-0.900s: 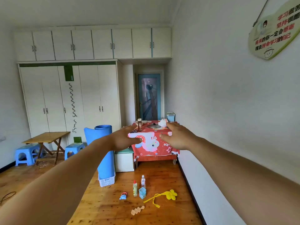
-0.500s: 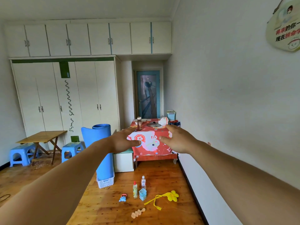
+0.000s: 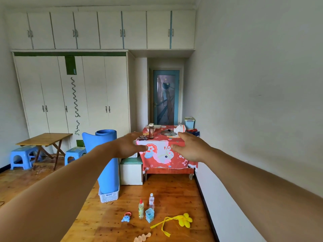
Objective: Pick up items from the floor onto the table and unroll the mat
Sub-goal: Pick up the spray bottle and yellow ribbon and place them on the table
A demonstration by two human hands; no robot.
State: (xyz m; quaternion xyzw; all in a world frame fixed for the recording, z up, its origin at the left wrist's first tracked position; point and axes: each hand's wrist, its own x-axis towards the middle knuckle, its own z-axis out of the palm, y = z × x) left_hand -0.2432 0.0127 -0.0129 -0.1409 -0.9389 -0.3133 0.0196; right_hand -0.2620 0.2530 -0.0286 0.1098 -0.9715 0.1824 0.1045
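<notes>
Your left hand (image 3: pixel 129 145) and right hand (image 3: pixel 190 148) are stretched out ahead of you, palms down, fingers straight. They grip nothing, and a gap lies between them.

The mat (image 3: pixel 107 172) is blue, still rolled, and stands upright with its lower end in a white basket (image 3: pixel 109 195) on the floor (image 3: pixel 174 189). Just to its right is a small white cabinet (image 3: pixel 131 172). The table (image 3: pixel 174 161), draped in a red cloth, is beside that, against the right wall at the far end.

The items lie on the floor in a loose group nearer to you:
- a glue bottle (image 3: pixel 141 209), a water bottle (image 3: pixel 151 201) and a blue cup (image 3: pixel 149 215) stand close together
- a blue rattle (image 3: pixel 126 217) lies left of them
- a yellow toy (image 3: pixel 185 220) with a ribbon lies right of them, near the dark skirting board (image 3: pixel 206 206)
- a beige toy (image 3: pixel 142 237) lies at the lower edge of the view

Open floor runs left of the group towards a folding table (image 3: pixel 44 139) and two blue stools (image 3: pixel 22 154).
</notes>
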